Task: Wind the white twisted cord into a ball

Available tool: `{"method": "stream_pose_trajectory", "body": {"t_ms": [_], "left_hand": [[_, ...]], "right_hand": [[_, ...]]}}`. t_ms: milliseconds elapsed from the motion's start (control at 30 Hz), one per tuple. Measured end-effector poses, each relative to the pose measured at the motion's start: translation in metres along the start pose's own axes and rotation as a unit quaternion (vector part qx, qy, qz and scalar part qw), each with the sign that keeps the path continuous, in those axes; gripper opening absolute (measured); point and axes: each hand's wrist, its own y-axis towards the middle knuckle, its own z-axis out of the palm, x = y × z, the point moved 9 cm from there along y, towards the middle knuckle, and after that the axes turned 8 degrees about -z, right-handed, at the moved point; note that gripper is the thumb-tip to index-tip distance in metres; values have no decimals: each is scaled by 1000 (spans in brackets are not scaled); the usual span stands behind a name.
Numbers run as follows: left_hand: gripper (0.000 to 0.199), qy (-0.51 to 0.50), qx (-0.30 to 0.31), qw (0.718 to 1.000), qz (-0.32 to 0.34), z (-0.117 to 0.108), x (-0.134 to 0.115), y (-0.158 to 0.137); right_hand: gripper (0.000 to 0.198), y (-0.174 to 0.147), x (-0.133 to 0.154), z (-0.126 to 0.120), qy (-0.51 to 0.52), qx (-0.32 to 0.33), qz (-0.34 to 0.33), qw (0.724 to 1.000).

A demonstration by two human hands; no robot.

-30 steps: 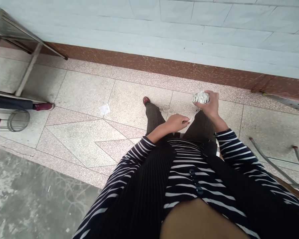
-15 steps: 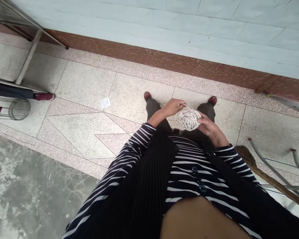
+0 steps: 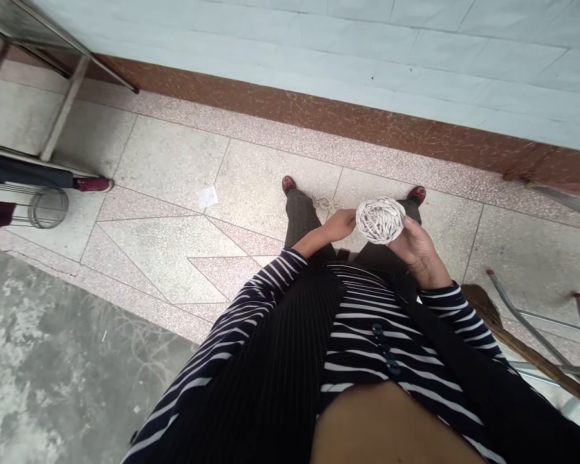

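Observation:
A ball of off-white cord is held in front of my legs, its wound strands showing on top. My right hand grips it from the right, thumb on the near right edge and the other fingers underneath, mostly hidden. At the ball's left side is my left hand, its fingers curled closed on the cord; their tips are hidden against the ball. Loose pale cord shows beyond my left hand, near my left leg.
Left, a metal-framed table stands near another person's shoe and a wire basket. White paper lies on the floor. A broom and metal stool legs are at right. A tiled wall rises ahead.
My left hand has come round lower, against the ball's left side; the strand it pulled taut above no longer shows. The ball has turned and shifted slightly up and right.

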Motion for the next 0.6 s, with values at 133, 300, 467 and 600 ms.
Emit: {"method": "stream_pose_trajectory", "body": {"t_ms": [133, 300, 467, 600], "left_hand": [[41, -1, 17, 1000, -11, 5, 5, 1], [46, -77, 18, 997, -20, -3, 19, 9], [44, -131, 37, 988, -78, 1, 40, 12], [41, -130, 44, 986, -93, 8, 45, 13]], "right_hand": [[72, -2, 13, 6, 5, 2, -19, 1000], [59, -8, 45, 19, 44, -4, -44, 998], [63, -18, 91, 22, 96, -52, -123, 986], [77, -17, 120, 35, 149, -58, -169, 973]]}}
